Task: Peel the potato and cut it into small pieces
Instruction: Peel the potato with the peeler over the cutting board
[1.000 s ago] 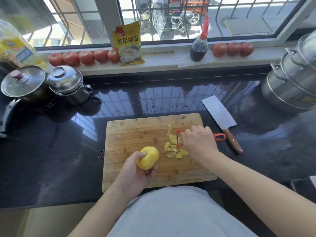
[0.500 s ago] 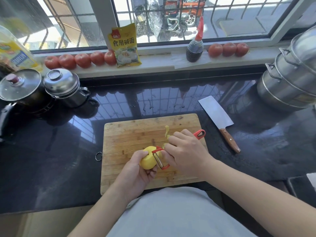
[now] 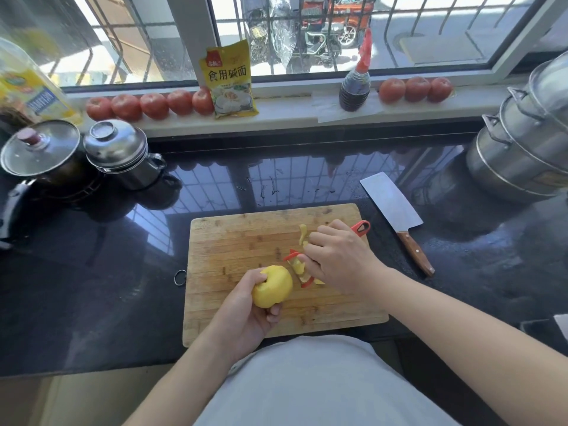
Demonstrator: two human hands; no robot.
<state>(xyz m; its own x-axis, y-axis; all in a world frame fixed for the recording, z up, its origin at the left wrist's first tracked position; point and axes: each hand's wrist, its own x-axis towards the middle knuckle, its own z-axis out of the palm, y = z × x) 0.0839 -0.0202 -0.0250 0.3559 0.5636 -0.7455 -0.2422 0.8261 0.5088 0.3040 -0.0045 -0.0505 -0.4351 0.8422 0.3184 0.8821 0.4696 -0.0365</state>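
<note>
My left hand grips a yellow, mostly peeled potato just above the near middle of the wooden cutting board. Right beside it, my right hand holds a red-framed peeler, whose red handle loop sticks out behind my fingers. A curl of yellow peel hangs on the peeler's blade, a short way right of the potato. Loose peel strips lie on the board behind my right hand. A cleaver with a wooden handle lies on the black counter to the right of the board.
Two lidded pots stand at the left, and a stacked steel steamer at the right. Tomatoes, a yellow packet and a dark sauce bottle line the windowsill. An oil bottle stands far left.
My right hand came from the peel pile to the potato with the peeler, made a stroke, and now sits just right of it with a fresh peel on the blade.
</note>
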